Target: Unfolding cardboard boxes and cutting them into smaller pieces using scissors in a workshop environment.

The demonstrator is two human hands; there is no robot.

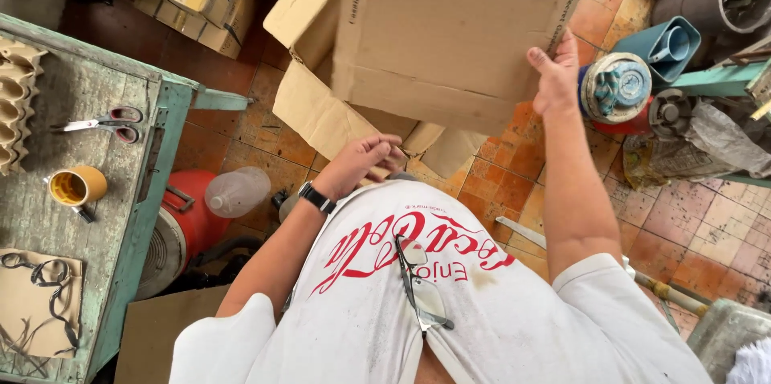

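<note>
Our right hand (556, 71) grips the right edge of a large cardboard box (450, 30) held above the tiled floor (707, 231), while our left hand (365, 161) pinches a lower flap (321, 115); we judge the box is being folded, and squaring the flaps seems the next demand. On the tabletop (120, 215), a yellow cup (77, 186) shows no clear contents; an empty-looking plastic bottle (237, 189) lies below.

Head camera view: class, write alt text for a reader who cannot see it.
A person's two hands hold a large opened cardboard box above an orange tiled floor: the right hand grips its side edge, the left hand a lower flap. Scissors and a yellow cup lie on a worn green table alongside.
</note>
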